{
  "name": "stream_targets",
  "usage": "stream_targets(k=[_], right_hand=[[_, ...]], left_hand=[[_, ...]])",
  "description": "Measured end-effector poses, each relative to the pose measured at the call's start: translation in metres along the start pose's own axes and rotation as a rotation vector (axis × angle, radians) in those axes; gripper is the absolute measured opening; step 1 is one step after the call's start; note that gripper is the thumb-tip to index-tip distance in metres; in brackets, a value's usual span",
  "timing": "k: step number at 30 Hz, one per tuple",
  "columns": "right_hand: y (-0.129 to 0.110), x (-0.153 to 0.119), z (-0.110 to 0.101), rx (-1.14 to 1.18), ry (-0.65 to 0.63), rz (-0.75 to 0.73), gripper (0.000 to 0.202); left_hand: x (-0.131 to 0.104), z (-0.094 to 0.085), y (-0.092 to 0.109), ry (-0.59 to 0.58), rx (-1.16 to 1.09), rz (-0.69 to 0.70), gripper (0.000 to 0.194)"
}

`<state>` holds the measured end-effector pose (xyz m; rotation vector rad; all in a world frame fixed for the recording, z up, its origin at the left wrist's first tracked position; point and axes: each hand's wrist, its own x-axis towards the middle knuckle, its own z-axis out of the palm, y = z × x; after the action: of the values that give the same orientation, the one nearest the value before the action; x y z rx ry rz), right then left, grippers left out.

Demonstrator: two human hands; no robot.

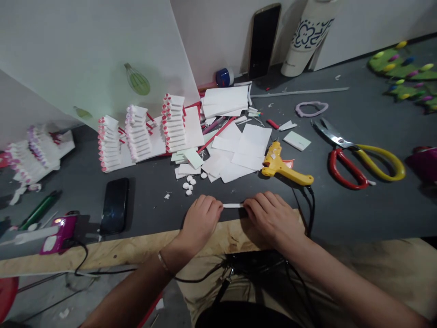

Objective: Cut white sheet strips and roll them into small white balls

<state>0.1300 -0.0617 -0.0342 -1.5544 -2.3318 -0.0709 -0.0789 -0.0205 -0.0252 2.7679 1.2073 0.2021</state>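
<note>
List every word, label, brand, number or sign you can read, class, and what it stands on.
No words or numbers read clearly.
White cylindrical bottle: bold blue flower drawing with letter-like marks, not certain; tiny dark print near its base, too small to read.
Purple box-shaped device: any marking too blurred.

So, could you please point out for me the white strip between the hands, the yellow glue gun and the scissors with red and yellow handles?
White strip (233, 206): head view, middle of its visible length.
Yellow glue gun (280, 168): head view, where handle meets body.
Scissors (343, 143): head view, metal near the pivot.
</note>
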Motion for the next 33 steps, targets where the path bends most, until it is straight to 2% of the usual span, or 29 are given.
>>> stream_targets(k=[4,8,18,24,27,31,33], right_hand=[[0.000,-0.003,0.002,0.005,0.002,0.075,0.019],[0.001,0.000,0.002,0.032,-0.022,0.130,0.020],[0.009,0.012,-0.008,0.128,-0.157,0.153,0.012],[0.015,0.019,-0.014,0.154,-0.193,0.167,0.003],[0.016,0.022,-0.015,0.164,-0.187,0.170,0.006],[0.018,0.022,-0.013,0.208,-0.192,0.178,0.011],[0.019,0.020,-0.012,0.258,-0.192,0.196,0.010]], left_hand=[[0.002,0.001,-0.003,-0.032,-0.035,-0.059,0.021],[0.008,-0.009,-0.003,-0.125,-0.065,-0.107,0.017],[0.026,-0.032,-0.004,-0.286,-0.128,-0.181,0.016],[0.032,-0.036,-0.009,-0.327,-0.187,-0.202,0.014],[0.032,-0.033,-0.014,-0.313,-0.240,-0.119,0.009],[0.033,-0.029,-0.018,-0.345,-0.219,0.122,0.042],[0.034,-0.029,-0.018,-0.370,-0.145,0.205,0.051]])
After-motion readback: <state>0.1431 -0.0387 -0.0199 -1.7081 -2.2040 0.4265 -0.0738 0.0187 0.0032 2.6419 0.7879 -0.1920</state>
